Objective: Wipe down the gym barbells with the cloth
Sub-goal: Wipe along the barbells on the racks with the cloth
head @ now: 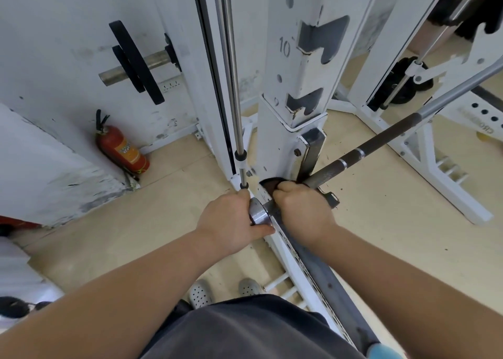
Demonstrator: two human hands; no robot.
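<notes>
Grip on the right first: my right grip (302, 211) is clamped around the dark cloth (268, 186), fingers curled over it, and the cloth wraps the barbell (362, 151) just inside the steel collar (258, 214). A corner of the cloth sticks out at three o'clock of my knuckles. My left grip (231, 219) is closed on the outer side of that collar, thumb underneath; I judge that it steadies the end of the bar.

From my hands the bar runs away toward two o'clock, dark knurled sections first, then bright smooth steel at the frame's edge. It passes in front of the white rack upright (294, 72), which rises at twelve o'clock.

By my reading the job is early or midway on this bar. The cloth sits at the very near end, and the whole shaft toward two o'clock remains to be covered, or I cannot tell whether it has been. Dark specks lie on the floor (381, 209) under the bar, which suggests some rubbing is done.

A plate peg (152, 62) at ten o'clock looks untouched; no other barbell is in my view.
</notes>
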